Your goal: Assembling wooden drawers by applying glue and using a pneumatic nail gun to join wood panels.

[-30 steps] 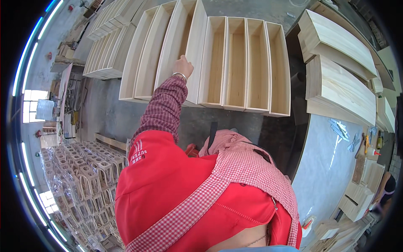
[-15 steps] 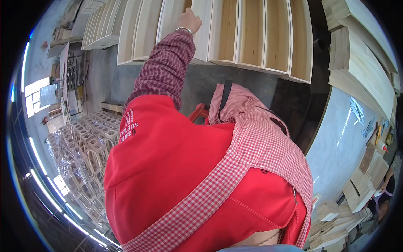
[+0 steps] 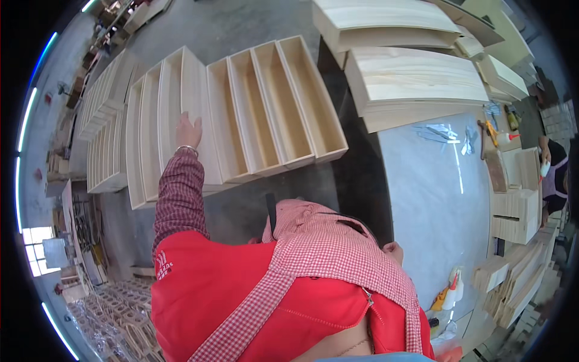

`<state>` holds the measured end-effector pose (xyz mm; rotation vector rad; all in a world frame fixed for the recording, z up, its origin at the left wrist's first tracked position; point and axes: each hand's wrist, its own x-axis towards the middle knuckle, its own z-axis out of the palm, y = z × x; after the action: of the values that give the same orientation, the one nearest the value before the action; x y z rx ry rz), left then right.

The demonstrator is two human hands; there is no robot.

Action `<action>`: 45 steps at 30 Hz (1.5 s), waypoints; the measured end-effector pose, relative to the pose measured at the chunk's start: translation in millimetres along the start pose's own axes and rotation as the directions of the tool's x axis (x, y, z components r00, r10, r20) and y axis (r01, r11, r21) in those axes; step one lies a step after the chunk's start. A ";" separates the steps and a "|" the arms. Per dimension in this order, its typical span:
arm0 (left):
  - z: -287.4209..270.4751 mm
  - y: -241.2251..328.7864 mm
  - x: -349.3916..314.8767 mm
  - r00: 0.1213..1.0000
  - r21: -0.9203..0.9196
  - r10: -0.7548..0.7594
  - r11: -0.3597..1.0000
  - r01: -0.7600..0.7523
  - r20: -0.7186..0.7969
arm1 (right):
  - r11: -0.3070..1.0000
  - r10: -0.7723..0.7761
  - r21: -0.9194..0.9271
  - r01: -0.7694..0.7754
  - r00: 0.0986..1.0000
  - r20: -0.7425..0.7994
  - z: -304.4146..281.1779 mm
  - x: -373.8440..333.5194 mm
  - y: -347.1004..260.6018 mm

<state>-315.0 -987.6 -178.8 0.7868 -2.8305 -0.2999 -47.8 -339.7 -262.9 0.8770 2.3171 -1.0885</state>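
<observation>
My left hand (image 3: 189,130) reaches out over a row of long, shallow wooden boxes. It lies against the pale side of one box (image 3: 199,90), fingers stretched and thumb apart, with nothing held. Right of it, several open boxes (image 3: 313,96) lean side by side, showing tan insides. More pale boxes (image 3: 145,139) of the same shape stand on its left. At the edge of the bluish worktable, my right hand (image 3: 393,252) shows only in part beside the checked apron (image 3: 338,241); its fingers are mostly hidden.
On the worktable (image 3: 434,211) lie large pale wooden boxes (image 3: 416,75), glue bottles (image 3: 455,286) and a hammer (image 3: 482,136). Across it is another person (image 3: 555,175). Further box stacks (image 3: 105,157) stand on the floor at left. Plastic-wrapped wooden pieces (image 3: 123,314) fill the lower left.
My view has swung, so the box row now sits lower and further left, and more of the worktable shows. My left hand remains at the boxes. My right hand has come into sight.
</observation>
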 end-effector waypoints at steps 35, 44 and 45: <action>215.0 655.4 176.8 0.754 -0.479 0.544 -0.584 0.655 0.367 | 0.850 0.491 0.325 -0.414 0.846 -0.208 43.8 -46.1 74.0; 51.4 628.5 280.6 0.462 -0.505 0.882 -0.357 0.786 0.095 | 0.927 0.374 0.235 -0.292 0.755 -0.538 -100.6 33.2 -38.0; 37.3 653.0 230.0 0.443 -0.505 0.895 -0.363 0.783 0.043 | 0.930 0.362 0.285 -0.231 0.708 -0.607 -123.6 43.4 -44.1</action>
<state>-835.5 -555.3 -27.1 -0.6787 -0.8220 -3.4648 -123.2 -247.7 -192.4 1.8992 2.4639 -0.9636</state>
